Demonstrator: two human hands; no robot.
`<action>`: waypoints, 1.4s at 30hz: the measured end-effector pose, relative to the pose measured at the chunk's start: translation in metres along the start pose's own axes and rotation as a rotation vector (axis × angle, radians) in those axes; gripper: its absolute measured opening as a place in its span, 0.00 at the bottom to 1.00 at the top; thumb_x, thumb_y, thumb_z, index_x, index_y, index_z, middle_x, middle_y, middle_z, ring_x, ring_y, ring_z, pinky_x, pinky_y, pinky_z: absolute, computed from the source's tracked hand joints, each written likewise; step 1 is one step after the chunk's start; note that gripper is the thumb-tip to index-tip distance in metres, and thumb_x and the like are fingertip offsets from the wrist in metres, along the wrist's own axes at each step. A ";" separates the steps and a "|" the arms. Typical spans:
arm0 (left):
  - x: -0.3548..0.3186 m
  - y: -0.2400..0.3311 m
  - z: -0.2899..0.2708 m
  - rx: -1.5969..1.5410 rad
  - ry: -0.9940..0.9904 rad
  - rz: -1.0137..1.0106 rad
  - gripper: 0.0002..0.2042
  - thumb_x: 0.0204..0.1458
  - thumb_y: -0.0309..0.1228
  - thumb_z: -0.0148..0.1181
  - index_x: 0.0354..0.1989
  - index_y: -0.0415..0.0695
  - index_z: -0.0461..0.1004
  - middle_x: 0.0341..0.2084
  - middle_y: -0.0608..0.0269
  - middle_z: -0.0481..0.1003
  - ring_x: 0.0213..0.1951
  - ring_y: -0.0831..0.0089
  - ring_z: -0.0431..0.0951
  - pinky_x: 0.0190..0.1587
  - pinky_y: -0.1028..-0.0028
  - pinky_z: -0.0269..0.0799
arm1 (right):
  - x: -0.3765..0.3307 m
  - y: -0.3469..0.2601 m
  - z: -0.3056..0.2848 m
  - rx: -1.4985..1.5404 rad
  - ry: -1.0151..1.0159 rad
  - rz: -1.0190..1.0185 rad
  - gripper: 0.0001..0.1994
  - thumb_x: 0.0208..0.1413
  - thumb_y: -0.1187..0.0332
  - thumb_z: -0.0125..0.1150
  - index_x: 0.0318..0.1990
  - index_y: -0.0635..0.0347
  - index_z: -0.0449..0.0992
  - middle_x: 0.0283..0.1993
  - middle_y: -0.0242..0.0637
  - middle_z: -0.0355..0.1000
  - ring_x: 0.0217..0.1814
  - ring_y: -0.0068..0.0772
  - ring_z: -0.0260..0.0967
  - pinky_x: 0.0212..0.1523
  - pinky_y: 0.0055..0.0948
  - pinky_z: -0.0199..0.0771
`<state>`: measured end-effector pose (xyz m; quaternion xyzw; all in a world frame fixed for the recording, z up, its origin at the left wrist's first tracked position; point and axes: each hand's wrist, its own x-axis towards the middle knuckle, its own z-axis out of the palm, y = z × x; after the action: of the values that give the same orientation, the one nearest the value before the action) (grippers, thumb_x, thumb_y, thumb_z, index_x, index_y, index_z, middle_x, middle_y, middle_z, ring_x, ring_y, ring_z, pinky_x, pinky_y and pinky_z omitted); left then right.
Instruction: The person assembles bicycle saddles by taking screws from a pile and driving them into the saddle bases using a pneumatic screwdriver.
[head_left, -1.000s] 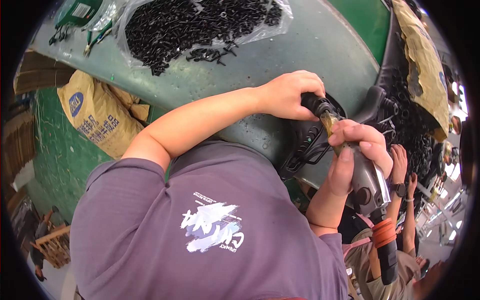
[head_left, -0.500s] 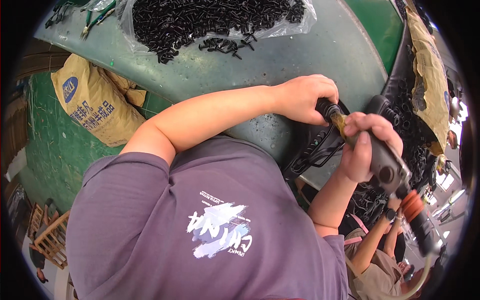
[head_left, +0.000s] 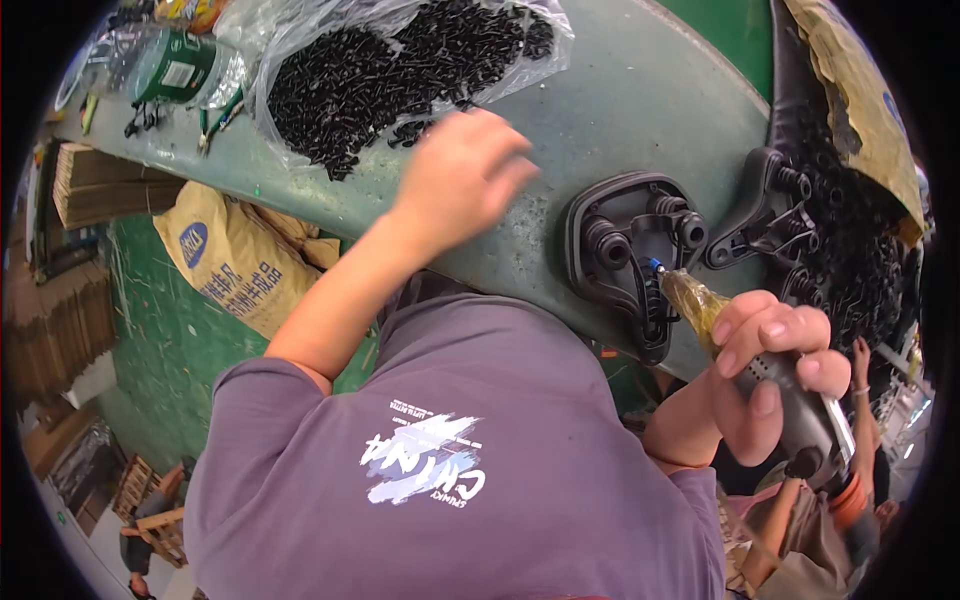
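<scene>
My right hand (head_left: 770, 375) is wrapped round a power screwdriver (head_left: 800, 425), a grey-bodied tool with an orange collar and a yellow tape-wrapped nose. Its blue tip reaches over a black plastic bicycle saddle (head_left: 580, 265) lying on the bench with its underside up. Two black ribbed spring-like pieces stand on the saddle; I cannot tell whether the tip touches it. My left hand (head_left: 460, 180) is blurred by motion beside a heap of black screws (head_left: 390, 75) on clear plastic. Whether anything is between its fingers cannot be made out.
A second black saddle part (head_left: 765, 215) lies to the right, beside a heap of black parts (head_left: 860, 270) and a torn paper sack (head_left: 870, 110). A green-labelled container (head_left: 175, 68) and pliers (head_left: 215, 120) stand far left. Another person (head_left: 815, 535) is at lower right.
My left hand has left the black ribbed piece at the saddle and moved left to the screw heap. The screwdriver in my right hand has shifted down, uncovering the saddle.
</scene>
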<state>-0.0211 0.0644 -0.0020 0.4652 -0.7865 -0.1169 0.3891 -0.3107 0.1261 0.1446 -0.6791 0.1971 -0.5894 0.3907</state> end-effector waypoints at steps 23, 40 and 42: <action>0.032 0.118 0.038 -1.750 -0.573 -0.655 0.08 0.61 0.22 0.70 0.46 0.37 0.77 0.39 0.49 0.84 0.33 0.65 0.86 0.36 0.68 0.84 | -0.035 -0.037 -0.041 0.179 0.178 -0.154 0.17 0.61 0.75 0.62 0.56 0.54 0.69 0.53 0.43 0.74 0.33 0.28 0.79 0.38 0.33 0.85; 0.096 0.112 0.052 -0.770 -0.414 0.398 0.30 0.51 0.41 0.80 0.57 0.34 0.80 0.47 0.52 0.83 0.54 0.54 0.81 0.60 0.59 0.76 | -0.047 -0.040 -0.044 -0.052 0.241 -0.220 0.21 0.63 0.75 0.58 0.63 0.55 0.65 0.53 0.44 0.71 0.35 0.30 0.76 0.40 0.37 0.82; 0.107 0.096 0.055 -0.256 -0.405 0.320 0.44 0.33 0.40 0.88 0.62 0.40 0.73 0.58 0.49 0.74 0.60 0.49 0.76 0.61 0.57 0.75 | -0.037 -0.040 -0.040 -0.080 0.309 -0.186 0.24 0.64 0.74 0.54 0.68 0.56 0.63 0.56 0.48 0.68 0.38 0.32 0.74 0.45 0.41 0.79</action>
<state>-0.1510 0.0180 0.0676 0.2497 -0.8904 -0.2427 0.2931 -0.3647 0.1661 0.1512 -0.6107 0.2145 -0.7120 0.2723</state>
